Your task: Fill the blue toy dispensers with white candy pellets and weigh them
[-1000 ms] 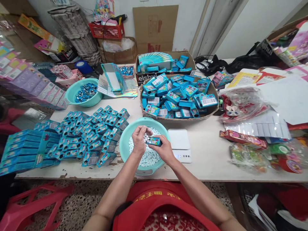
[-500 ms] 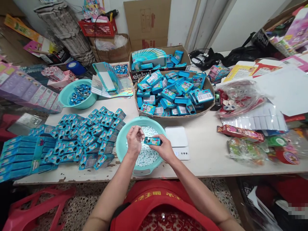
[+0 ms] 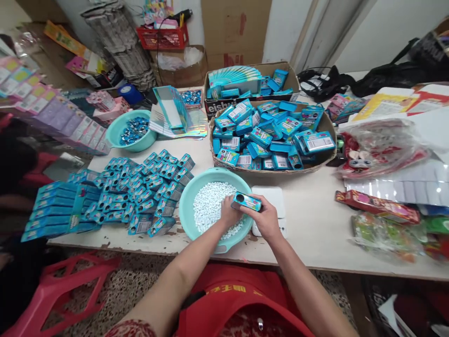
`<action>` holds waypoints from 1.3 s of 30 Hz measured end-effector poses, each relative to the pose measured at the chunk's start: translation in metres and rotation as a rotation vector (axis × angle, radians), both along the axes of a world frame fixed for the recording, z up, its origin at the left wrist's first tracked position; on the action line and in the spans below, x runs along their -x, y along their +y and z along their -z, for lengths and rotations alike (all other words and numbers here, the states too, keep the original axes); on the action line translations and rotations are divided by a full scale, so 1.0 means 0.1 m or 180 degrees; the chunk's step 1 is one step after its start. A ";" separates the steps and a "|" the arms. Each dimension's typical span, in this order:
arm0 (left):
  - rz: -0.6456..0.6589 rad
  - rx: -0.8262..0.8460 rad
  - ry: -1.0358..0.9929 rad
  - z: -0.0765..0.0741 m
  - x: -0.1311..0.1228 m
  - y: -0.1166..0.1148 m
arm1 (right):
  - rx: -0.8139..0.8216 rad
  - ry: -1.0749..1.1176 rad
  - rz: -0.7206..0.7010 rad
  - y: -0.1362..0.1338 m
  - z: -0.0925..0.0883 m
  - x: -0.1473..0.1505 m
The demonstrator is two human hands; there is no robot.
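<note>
1. The right hand (image 3: 267, 221) holds a small blue cardboard box with a round hole at one end (image 3: 246, 201). The thumb and fingers are pressed tight on the long sides of the box.
2. The box lies flat in the hand. It is over the 3 o'clock edge of a round blue-green plastic bowl (image 3: 192, 199). The end with the hole points to 9 o'clock.
3. The bowl is full of little white candies (image 3: 210, 206).
4. The left hand (image 3: 228, 216) lies on the candies at about 4 o'clock inside the bowl, just under the box. Its fingers are tucked under, so you cannot tell if they are shut on any candies.
5. A flat white scale (image 3: 271, 193) sits just beside the bowl at 3 o'clock. The right hand hides part of it.
6. At 1 o'clock from the bowl is a brown woven basket (image 3: 270, 172) filled with more blue boxes.
7. At 9 o'clock from the bowl is a big heap of small blue boxes (image 3: 147, 192), very near the bowl.
8. At 10 o'clock, well apart, a second blue-green bowl (image 3: 115, 135) holds shiny blue bits.
9. All of this is on a white table (image 3: 308, 224).
</note>
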State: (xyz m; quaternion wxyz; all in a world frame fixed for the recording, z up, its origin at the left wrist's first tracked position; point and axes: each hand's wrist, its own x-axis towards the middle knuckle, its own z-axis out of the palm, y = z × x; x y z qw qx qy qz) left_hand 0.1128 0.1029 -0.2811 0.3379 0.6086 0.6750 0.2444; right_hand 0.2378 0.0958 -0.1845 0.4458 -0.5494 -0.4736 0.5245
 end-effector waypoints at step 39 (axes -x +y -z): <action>-0.2287 -0.0510 -0.3809 -1.16 0.40 -0.01 | -0.0449 -0.0938 -0.0747 -0.17 0.05 0.46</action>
